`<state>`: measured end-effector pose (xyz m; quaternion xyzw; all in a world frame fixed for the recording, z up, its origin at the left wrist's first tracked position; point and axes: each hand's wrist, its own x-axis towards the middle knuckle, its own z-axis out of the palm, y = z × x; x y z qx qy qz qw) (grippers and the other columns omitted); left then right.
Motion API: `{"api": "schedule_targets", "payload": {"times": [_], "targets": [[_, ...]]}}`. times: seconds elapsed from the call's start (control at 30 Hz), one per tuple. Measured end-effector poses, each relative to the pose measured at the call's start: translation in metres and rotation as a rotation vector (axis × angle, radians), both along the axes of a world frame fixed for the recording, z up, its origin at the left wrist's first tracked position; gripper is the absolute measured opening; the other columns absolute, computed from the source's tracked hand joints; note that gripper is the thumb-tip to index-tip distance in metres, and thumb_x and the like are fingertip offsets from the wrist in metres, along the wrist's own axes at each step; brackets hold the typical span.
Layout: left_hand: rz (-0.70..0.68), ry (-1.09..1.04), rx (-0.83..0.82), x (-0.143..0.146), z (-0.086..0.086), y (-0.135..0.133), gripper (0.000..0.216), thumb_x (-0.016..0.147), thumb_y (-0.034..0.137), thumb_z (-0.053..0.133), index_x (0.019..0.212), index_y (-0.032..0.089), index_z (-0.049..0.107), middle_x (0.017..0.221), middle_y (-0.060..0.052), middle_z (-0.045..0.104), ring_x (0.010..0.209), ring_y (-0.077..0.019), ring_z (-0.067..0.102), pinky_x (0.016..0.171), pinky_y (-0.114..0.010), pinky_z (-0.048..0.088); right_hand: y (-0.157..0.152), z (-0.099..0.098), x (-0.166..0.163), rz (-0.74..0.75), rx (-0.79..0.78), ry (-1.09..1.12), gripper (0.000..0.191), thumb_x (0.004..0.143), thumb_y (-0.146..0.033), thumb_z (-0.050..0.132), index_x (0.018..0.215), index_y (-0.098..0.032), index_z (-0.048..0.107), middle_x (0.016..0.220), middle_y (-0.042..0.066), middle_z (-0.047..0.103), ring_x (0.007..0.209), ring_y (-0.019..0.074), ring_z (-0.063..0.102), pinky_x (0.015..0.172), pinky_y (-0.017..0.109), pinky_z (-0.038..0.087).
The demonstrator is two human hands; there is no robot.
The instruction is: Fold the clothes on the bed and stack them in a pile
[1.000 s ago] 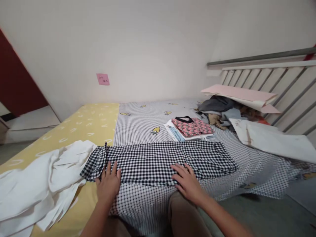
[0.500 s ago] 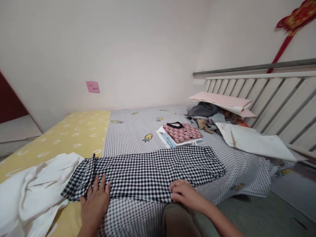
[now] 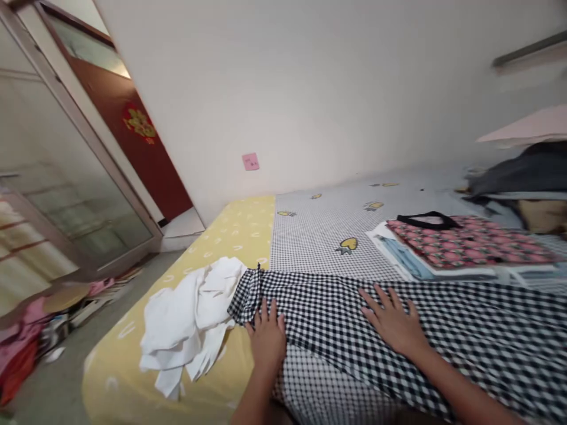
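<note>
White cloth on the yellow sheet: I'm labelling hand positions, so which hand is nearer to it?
Left. The left hand lies just right of the white cloth, on the checked fabric; the right hand lies farther right along that same fabric.

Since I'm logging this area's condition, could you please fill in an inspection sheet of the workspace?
Surface: yellow bedding beside finely checked bedding.
Job's things: black-and-white gingham cloth, spread lengthwise.
Clutter: rumpled white cloth by its left end; folded garments behind; piled dark clothing at right.
Hands: left hand and right hand open, fingers on the gingham cloth.
Cables: nothing seen.
Surroundings: wall with pink note; jumbled floor items at left.
</note>
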<state>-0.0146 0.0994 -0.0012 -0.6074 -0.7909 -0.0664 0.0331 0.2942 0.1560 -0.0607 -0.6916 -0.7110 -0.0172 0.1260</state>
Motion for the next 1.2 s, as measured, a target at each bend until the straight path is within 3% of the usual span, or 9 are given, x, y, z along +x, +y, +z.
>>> {"api": "schedule_targets", "payload": {"times": [0.1,0.17,0.33,0.4,0.57,0.77,0.97,1.1,1.2], "targets": [[-0.08,-0.015,0.02,0.019,0.004,-0.001,0.051,0.1,0.028,0.029,0.146,0.02,0.049,0.158,-0.015,0.039,0.145,-0.0362,0.037,0.117,-0.074,0.017,0.0,-0.007,0.006,0.022,0.097,-0.031,0.065,0.094,-0.062,0.019,0.147,-0.038,0.048,0.156,0.007,0.046,0.145,0.0404,0.034,0.111,0.069,0.024],[-0.261,-0.061,0.03,0.037,0.006,-0.001,0.05,0.1,0.032,0.029,0.145,0.024,0.05,0.158,-0.012,0.04,0.149,-0.0327,0.031,0.12,-0.072,0.009,0.0,-0.007,0.007,0.018,0.121,-0.042,0.064,0.094,-0.06,0.021,0.144,-0.038,0.052,0.155,0.008,0.047,0.143,0.0413,0.036,0.11,0.07,0.025],[-0.638,-0.155,-0.05,0.059,0.002,0.015,0.055,0.1,0.055,0.024,0.153,0.04,0.032,0.163,-0.001,0.033,0.152,-0.0274,0.026,0.12,-0.072,0.014,0.0,-0.007,0.005,0.006,0.138,-0.024,0.065,0.09,-0.061,0.025,0.141,-0.038,0.057,0.152,0.007,0.05,0.141,0.0414,0.039,0.11,0.068,0.026],[-0.568,-0.113,-0.018,0.043,0.001,0.032,0.055,0.1,0.055,0.024,0.151,0.038,0.035,0.162,-0.001,0.036,0.151,-0.0276,0.027,0.12,-0.072,0.012,0.001,-0.009,0.005,0.01,0.142,-0.012,0.066,0.088,-0.062,0.026,0.14,-0.036,0.058,0.151,0.008,0.051,0.14,0.0416,0.04,0.11,0.068,0.025],[-0.147,0.07,0.121,-0.038,0.011,0.077,0.049,0.102,0.041,0.028,0.144,0.026,0.05,0.155,-0.01,0.046,0.143,-0.0296,0.041,0.119,-0.072,0.013,0.001,-0.012,0.008,0.013,0.19,-0.026,0.067,0.086,-0.061,0.026,0.139,-0.036,0.059,0.151,0.008,0.051,0.138,0.0411,0.042,0.111,0.068,0.024],[-0.086,0.132,0.111,-0.1,0.018,0.094,0.047,0.102,0.032,0.026,0.139,0.024,0.054,0.146,-0.011,0.057,0.135,-0.0268,0.051,0.119,-0.07,0.011,-0.002,-0.006,0.007,0.021,0.184,-0.057,0.066,0.089,-0.059,0.025,0.14,-0.035,0.058,0.152,0.008,0.05,0.139,0.0407,0.042,0.11,0.067,0.027],[-0.077,0.184,0.078,-0.1,0.009,0.094,0.052,0.1,0.03,0.027,0.146,0.02,0.048,0.151,-0.015,0.05,0.139,-0.0308,0.046,0.117,-0.07,0.017,-0.003,-0.004,0.004,-0.003,0.154,-0.075,0.061,0.093,-0.055,0.025,0.143,-0.036,0.054,0.154,0.006,0.048,0.143,0.0394,0.038,0.112,0.067,0.025],[-0.082,0.236,0.129,-0.078,0.013,0.084,0.053,0.098,0.021,0.024,0.142,0.015,0.053,0.153,-0.019,0.046,0.143,-0.0338,0.041,0.118,-0.072,0.009,0.0,-0.001,0.0,-0.017,0.115,-0.039,0.057,0.095,-0.057,0.03,0.145,-0.038,0.051,0.157,0.005,0.045,0.145,0.0393,0.034,0.113,0.068,0.023],[-0.261,0.315,0.177,-0.046,0.009,0.068,0.056,0.094,0.011,0.025,0.139,0.018,0.058,0.159,-0.014,0.038,0.149,-0.0311,0.032,0.122,-0.065,0.003,-0.001,0.012,-0.002,-0.029,0.031,0.014,0.055,0.097,-0.057,0.032,0.147,-0.04,0.048,0.16,0.004,0.04,0.148,0.0395,0.029,0.114,0.069,0.02]]}}
